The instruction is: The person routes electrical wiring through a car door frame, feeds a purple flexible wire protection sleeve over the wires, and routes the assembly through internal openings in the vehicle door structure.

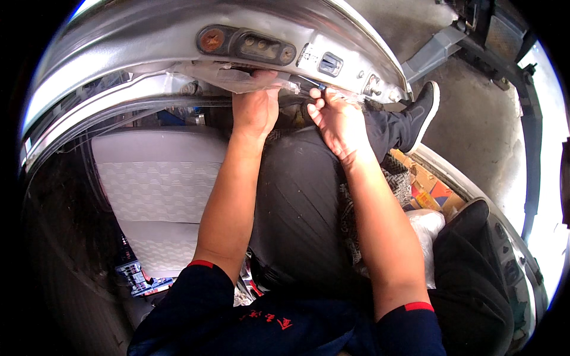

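Note:
My left hand [256,110] reaches up to the lower edge of a silver vehicle door panel [169,32]. Its fingers go behind a sheet of clear plastic film [237,77], so what they touch is hidden. To its right, my right hand [341,121] is closed, with thumb and fingers pinched on a thin rod with a blue part [321,86]. The rod slants up left toward the panel edge, and its full shape cannot be made out. Just above the hands, a black oblong bracket [246,45] with a rusty round spot is fixed to the panel.
A grey patterned seat [160,178] lies to the left. My bent leg in dark trousers [297,202] is between my arms. Open cardboard boxes [430,184] and a white plastic bag [426,231] sit at right. Beyond the sill, a dark metal frame [528,124] stands on concrete floor [463,113].

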`<state>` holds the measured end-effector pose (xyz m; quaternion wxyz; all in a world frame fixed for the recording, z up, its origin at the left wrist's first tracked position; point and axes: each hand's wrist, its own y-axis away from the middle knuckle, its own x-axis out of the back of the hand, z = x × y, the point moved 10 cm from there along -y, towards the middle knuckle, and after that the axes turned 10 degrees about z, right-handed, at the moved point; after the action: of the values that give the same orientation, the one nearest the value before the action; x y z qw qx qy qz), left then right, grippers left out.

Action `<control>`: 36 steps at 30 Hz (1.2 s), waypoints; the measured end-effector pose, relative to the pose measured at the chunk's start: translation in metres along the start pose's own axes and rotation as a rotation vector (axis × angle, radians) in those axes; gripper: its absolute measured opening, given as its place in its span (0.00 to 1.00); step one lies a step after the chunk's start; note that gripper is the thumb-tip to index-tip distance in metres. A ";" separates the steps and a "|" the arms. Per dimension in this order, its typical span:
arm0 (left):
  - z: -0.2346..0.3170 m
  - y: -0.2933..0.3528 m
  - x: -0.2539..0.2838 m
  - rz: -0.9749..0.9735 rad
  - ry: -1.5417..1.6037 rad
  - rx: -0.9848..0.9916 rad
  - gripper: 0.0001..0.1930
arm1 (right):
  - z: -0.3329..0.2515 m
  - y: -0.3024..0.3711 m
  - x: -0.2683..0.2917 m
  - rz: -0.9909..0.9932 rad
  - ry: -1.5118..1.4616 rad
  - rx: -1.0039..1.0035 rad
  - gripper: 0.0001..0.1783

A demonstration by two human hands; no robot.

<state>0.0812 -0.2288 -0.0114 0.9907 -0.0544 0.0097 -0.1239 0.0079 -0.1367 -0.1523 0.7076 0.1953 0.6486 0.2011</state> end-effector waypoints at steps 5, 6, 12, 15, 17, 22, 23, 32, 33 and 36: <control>0.011 0.004 -0.011 -0.020 0.063 -0.051 0.28 | -0.006 0.006 0.002 -0.005 0.078 0.061 0.06; 0.010 0.005 -0.010 -0.019 0.063 -0.050 0.28 | -0.006 0.008 0.002 -0.007 0.111 0.066 0.06; 0.006 0.003 -0.004 0.022 -0.013 -0.021 0.35 | -0.021 0.015 0.004 0.038 0.450 0.227 0.11; 0.008 0.005 -0.012 0.032 0.016 -0.033 0.34 | -0.045 0.019 -0.008 -0.004 0.978 0.630 0.14; 0.015 0.005 -0.017 0.032 0.035 -0.108 0.31 | -0.049 0.024 -0.011 0.011 1.019 0.722 0.14; 0.006 0.001 -0.003 0.079 0.060 -0.113 0.20 | -0.060 0.048 -0.033 0.034 1.206 0.946 0.12; 0.004 -0.001 -0.003 0.083 0.026 -0.113 0.18 | -0.063 0.051 -0.035 0.037 1.238 0.979 0.12; -0.011 -0.008 0.011 0.177 0.076 -0.066 0.17 | -0.070 0.063 -0.048 0.035 1.315 0.991 0.13; -0.009 -0.007 0.008 0.177 0.076 -0.064 0.17 | -0.070 0.064 -0.049 0.051 1.321 0.983 0.13; 0.000 -0.002 -0.008 0.125 0.188 -0.046 0.27 | -0.071 0.066 -0.050 0.097 1.315 0.904 0.16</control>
<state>0.0726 -0.2290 -0.0107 0.9898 -0.0645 0.1087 -0.0662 -0.0692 -0.1069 -0.0805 0.0230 0.3326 0.9425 0.0232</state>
